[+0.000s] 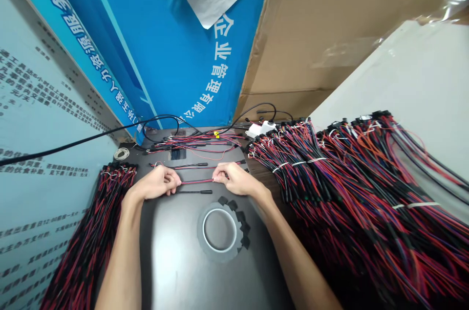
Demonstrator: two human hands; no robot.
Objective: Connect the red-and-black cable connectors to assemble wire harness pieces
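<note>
Between my two hands runs a short red and black cable (198, 182), stretched nearly straight above the dark table. My left hand (161, 183) pinches its left part, fingers closed. On the right, my right hand (232, 178) pinches the same cable between thumb and fingertips. A thin black cable with a thicker plug end (205, 192) lies just below, partly hidden behind my left hand. Another red and black cable with a black sleeve (200, 165) lies beyond the hands. Closer to me is a ring-shaped roll of tape (204, 239) with dark pieces (240, 216) along its right edge.
Large tied bundles of red, blue and black wires (330, 168) lie at the right; another bundle (110, 202) hangs at the left. Loose wires (190, 141) and a white box (261, 129) lie at the back. Blue panels (183, 55) and cardboard (311, 31) stand behind.
</note>
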